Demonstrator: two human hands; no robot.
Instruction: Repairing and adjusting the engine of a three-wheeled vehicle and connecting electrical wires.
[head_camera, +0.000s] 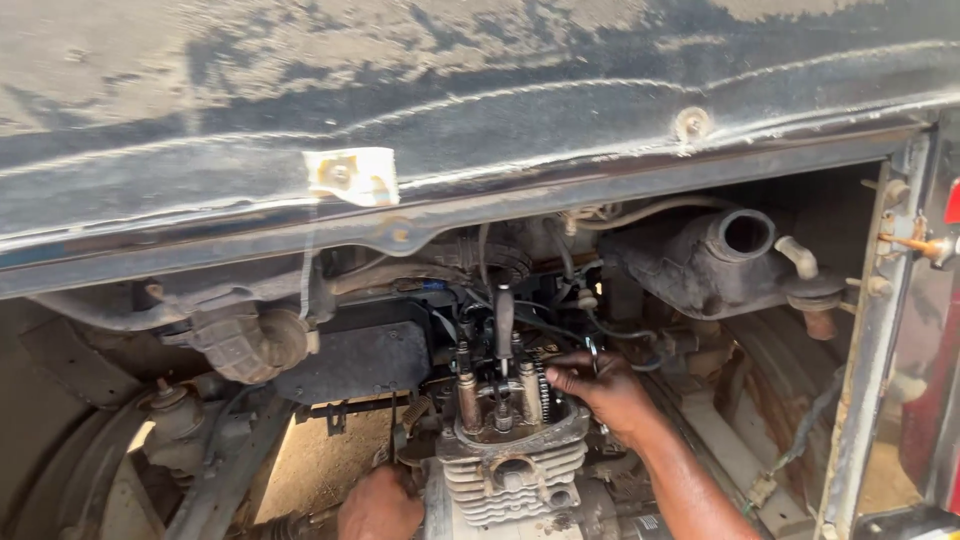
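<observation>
A small finned engine cylinder head (510, 480) sits low in the middle of an open engine bay, its top uncovered with studs and a timing chain (542, 390) showing. My right hand (600, 390) reaches in from the lower right, fingers curled at the chain on the head's right side. A dark-handled tool (503, 325) stands upright in the head just left of those fingers. My left hand (378, 505) is low at the bottom edge, left of the cylinder fins; what it holds is hidden.
A dusty black body panel (450, 90) overhangs the bay. A ribbed rubber hose (245, 340) lies at left, a black box (355, 360) behind the engine, an open-mouthed metal pipe housing (720, 255) at right, and a metal frame post (880, 330) at far right.
</observation>
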